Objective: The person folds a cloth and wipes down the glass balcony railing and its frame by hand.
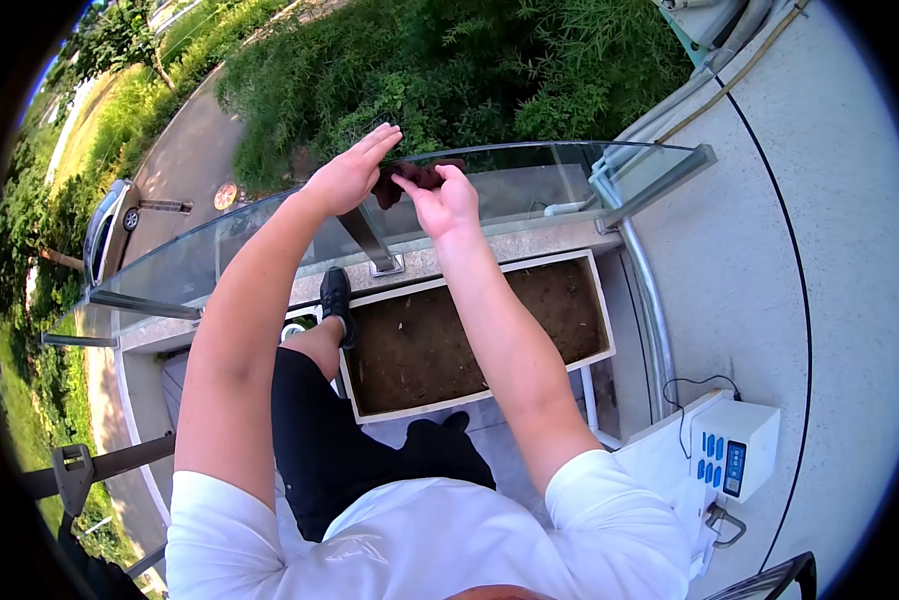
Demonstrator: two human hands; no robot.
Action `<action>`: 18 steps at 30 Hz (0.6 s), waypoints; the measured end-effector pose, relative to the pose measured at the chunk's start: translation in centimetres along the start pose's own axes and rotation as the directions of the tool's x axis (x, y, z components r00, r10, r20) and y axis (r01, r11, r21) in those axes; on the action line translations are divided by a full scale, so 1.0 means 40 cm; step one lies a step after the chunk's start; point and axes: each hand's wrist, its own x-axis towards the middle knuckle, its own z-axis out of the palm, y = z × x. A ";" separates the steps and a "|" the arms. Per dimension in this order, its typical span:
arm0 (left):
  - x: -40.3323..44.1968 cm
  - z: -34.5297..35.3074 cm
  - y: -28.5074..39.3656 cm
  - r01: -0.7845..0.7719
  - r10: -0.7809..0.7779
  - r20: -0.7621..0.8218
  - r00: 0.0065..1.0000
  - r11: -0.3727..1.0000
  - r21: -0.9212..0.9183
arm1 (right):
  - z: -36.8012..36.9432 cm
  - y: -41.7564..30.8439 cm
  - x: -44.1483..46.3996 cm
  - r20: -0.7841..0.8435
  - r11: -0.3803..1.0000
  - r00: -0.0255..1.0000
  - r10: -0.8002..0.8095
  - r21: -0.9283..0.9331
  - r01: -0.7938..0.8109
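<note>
A dark maroon cloth [420, 176] lies bunched at the top edge of the glass railing panel [510, 185]. My right hand [450, 205] pinches it between thumb and fingers. Just left of the cloth is my left hand [348, 182], its fingers stretched out and held together, pointing away from me. Whether its palm or thumb touches the cloth or the glass is hidden. Below both hands a metal post [365, 240] supports the glass.
A long white planter box [480, 394] filled with brown soil stands beneath my arms. My shoe [337, 295] is up beside its left end. Pipes [650, 290] run along the wall at right, near a white box with blue labels [749, 450]. Beyond the glass are bushes and a parked car [110, 230].
</note>
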 end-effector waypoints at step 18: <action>-0.206 0.116 0.592 0.007 -0.479 0.178 0.859 -0.337 -0.941 | -0.062 -0.216 -0.581 0.412 0.948 0.894 0.179 -0.314 -0.045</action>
